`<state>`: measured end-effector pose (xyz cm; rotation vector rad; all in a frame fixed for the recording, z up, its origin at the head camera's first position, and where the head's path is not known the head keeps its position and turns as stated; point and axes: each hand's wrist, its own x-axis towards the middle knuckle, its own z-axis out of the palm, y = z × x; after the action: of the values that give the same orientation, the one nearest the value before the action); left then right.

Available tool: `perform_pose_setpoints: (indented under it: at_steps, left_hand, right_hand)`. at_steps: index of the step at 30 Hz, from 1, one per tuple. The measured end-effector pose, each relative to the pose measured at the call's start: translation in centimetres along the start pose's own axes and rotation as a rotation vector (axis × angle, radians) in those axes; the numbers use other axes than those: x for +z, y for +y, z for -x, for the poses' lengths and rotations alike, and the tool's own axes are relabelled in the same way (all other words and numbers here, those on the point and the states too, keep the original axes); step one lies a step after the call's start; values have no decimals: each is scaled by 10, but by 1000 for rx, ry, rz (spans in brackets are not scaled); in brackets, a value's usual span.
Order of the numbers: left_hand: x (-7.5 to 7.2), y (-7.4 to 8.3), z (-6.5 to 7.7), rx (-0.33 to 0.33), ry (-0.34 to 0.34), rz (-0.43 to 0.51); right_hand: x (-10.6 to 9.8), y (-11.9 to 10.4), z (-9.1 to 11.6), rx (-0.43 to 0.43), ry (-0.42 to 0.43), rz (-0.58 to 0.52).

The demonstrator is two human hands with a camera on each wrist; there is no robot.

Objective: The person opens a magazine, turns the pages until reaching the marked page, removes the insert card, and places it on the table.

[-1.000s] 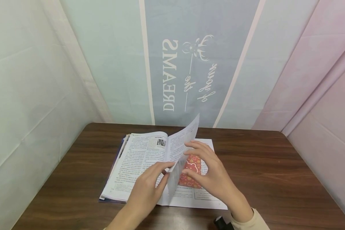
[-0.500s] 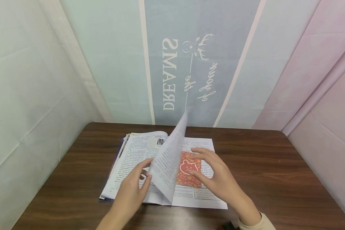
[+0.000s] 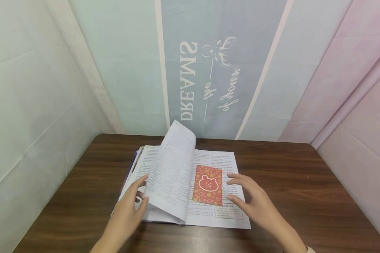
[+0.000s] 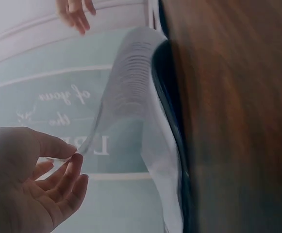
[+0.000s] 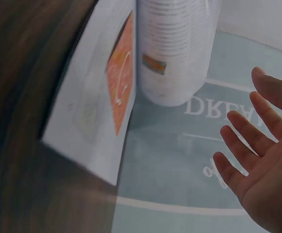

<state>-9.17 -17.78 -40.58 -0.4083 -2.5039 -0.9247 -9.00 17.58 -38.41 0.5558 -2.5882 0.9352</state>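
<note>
An open book (image 3: 206, 219) lies on the table, its pages full of small print. My left hand (image 3: 126, 207) pinches the outer edge of a raised page (image 3: 174, 168) between thumb and index finger, plain in the left wrist view (image 4: 48, 179). That page curves up and over the book's left half. On the right-hand page rests a red-orange card (image 3: 208, 185) with a bear face. My right hand (image 3: 256, 198) hovers over the book's right edge, apart from the card, its fingers relaxed and holding nothing, as the right wrist view also gives it.
The dark wooden table (image 3: 304, 182) extends on both sides of the book. Behind it hangs a pale blue-green cloth (image 3: 133, 70) with mirrored white lettering. White and pink cloth walls stand at the sides.
My left hand has drawn the page leftward from near the spine, uncovering the whole card. The right hand has moved off the page and back to the right.
</note>
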Motion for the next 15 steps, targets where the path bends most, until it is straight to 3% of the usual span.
perform_pose_setpoints:
  at_steps: [8, 15]
  left_hand:
    - [-12, -16, 7, -78, -95, -47]
    - [-18, -29, 10, -84, -125, -84]
  right_hand:
    - [-4, 22, 18, 4, -18, 49]
    - [-7, 39, 29, -22, -43, 102]
